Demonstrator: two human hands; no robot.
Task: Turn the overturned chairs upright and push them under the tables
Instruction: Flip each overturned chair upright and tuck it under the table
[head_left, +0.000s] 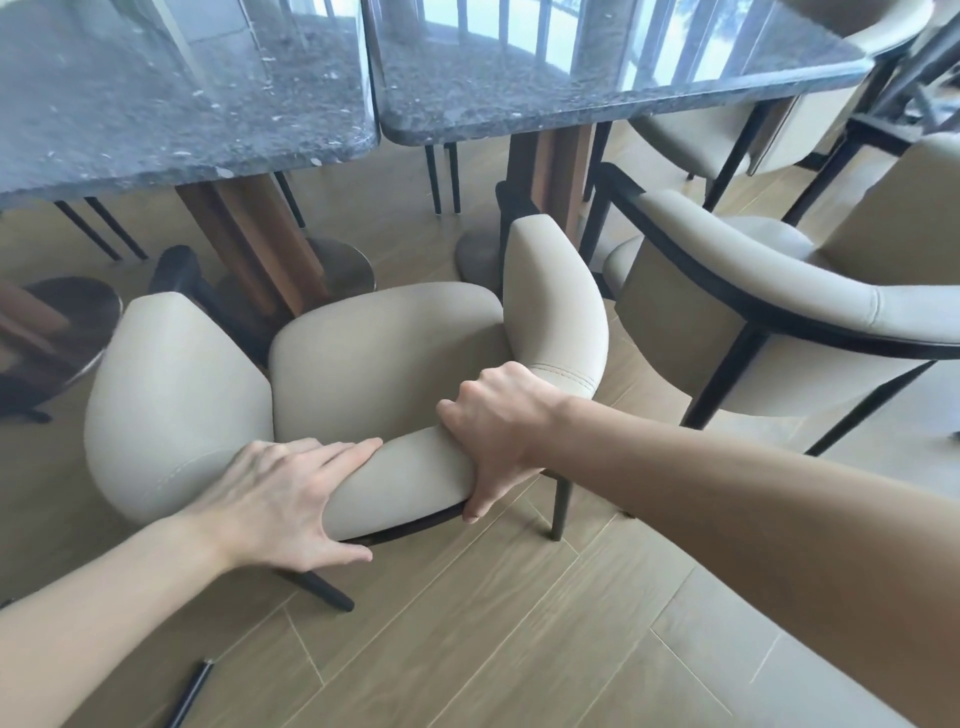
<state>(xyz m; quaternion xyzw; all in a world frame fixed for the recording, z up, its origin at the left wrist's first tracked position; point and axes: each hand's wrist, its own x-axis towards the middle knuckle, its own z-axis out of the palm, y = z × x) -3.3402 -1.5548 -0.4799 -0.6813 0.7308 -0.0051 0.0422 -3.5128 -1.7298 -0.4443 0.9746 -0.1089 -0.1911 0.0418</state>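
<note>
Head view: the chair (363, 358) stands upright just short of the table (597, 88). The left hand (280, 499) lies over its backrest with fingers spread and thumb underneath; the right hand (498, 426) grips the backrest, fingers curled over. Pushed askew, the armrest could strike the table post (550, 176) or the neighbouring chair (769, 296) close on the right; open floor (519, 623) lies behind.
</note>
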